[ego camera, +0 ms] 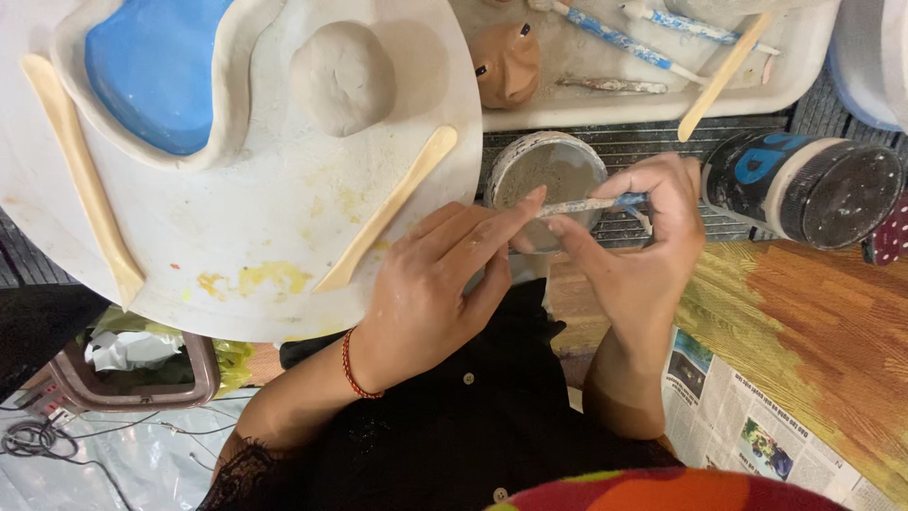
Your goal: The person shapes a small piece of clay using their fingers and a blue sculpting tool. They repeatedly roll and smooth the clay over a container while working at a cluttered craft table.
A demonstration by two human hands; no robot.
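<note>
Head view: right hand (648, 251) pinches slim blue-speckled modelling tool (591, 204); left hand (440, 284) fingers extended, index tip touching tool's end, gripping nothing. Both over small round clay-smeared dish (530, 166). Left: white round board (236, 255) bearing clay ball (342, 78), two wooden sticks (388, 210), blue-filled clay form (156, 71). Right: dark cylindrical container (804, 185) lying sideways. Behind: white tray (804, 66), clay face (506, 64).

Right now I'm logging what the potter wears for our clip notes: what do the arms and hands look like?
Both forearms are bare, no sleeves or gloves. The left hand has a thin red cord bracelet at the wrist. The right hand wears nothing. Pale clay dust smears the fingers.
</note>
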